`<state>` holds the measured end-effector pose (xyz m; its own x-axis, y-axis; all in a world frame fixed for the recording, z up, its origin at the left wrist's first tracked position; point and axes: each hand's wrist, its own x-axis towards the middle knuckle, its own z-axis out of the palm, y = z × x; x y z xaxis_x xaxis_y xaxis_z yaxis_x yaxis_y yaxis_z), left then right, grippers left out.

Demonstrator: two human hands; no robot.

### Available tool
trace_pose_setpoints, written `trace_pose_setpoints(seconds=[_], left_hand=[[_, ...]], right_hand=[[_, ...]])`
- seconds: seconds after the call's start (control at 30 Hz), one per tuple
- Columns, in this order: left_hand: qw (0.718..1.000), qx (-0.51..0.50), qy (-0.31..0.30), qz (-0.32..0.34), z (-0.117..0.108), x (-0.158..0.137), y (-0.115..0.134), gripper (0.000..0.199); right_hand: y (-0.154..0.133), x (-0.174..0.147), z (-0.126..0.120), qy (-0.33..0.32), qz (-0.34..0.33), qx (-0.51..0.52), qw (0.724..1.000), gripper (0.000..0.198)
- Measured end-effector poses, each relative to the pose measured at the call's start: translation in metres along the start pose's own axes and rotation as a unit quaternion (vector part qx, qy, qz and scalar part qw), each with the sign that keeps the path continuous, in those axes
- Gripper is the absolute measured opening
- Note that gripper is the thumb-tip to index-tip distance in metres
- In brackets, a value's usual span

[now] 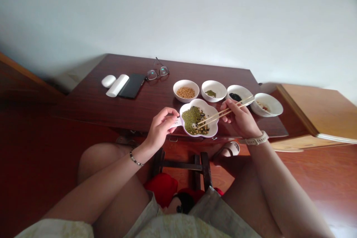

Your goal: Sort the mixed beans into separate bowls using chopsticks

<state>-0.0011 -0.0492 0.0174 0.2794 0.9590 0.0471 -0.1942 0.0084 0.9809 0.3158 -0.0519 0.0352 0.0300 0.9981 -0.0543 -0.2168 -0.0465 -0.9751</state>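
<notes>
My left hand (164,122) grips the short handle of a white flower-shaped bowl (213,113) at the table's front edge. Green beans, with yellow and dark ones mixed in, lie inside it. My right hand (237,115) is closed around a pair of wooden chopsticks (220,114), whose tips reach down among the beans. Whether the tips pinch a bean is too small to tell. Behind stand round white bowls: one with yellow beans (186,92), one with a few green beans (211,93), one with black beans (235,97), and one with pale and reddish pieces (263,106).
On the dark wooden table (156,108) lie glasses (157,73), a black flat item (132,85), a white long case (117,85) and a small white rounded case (108,81). A light wooden cabinet (320,108) stands at the right, with a wall behind the table.
</notes>
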Motion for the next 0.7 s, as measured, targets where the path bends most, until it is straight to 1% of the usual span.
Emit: trace_pose_setpoints(seconds=[0.07,0.17,0.3,0.5,0.7], left_hand=[[1.0,0.001,-0.005,0.002,0.005,0.001,0.0,0.017],[1.0,0.008,-0.014,0.005,0.01,0.003,0.0,0.017],[1.0,0.015,-0.019,-0.003,0.012,0.005,-0.002,0.019],[1.0,0.021,-0.022,-0.008,0.017,0.012,-0.005,0.02],[0.999,0.027,-0.023,-0.012,0.027,0.018,-0.004,0.019]], right_hand=[[0.004,-0.001,-0.007,-0.001,0.002,0.001,1.0,0.036],[0.01,-0.002,-0.02,-0.02,0.016,-0.008,1.0,0.035],[0.007,-0.006,-0.027,-0.041,0.025,-0.028,0.998,0.038],[-0.006,-0.011,-0.024,0.001,0.037,-0.014,0.999,0.045],[-0.003,-0.007,-0.033,0.039,0.009,-0.004,0.999,0.047]])
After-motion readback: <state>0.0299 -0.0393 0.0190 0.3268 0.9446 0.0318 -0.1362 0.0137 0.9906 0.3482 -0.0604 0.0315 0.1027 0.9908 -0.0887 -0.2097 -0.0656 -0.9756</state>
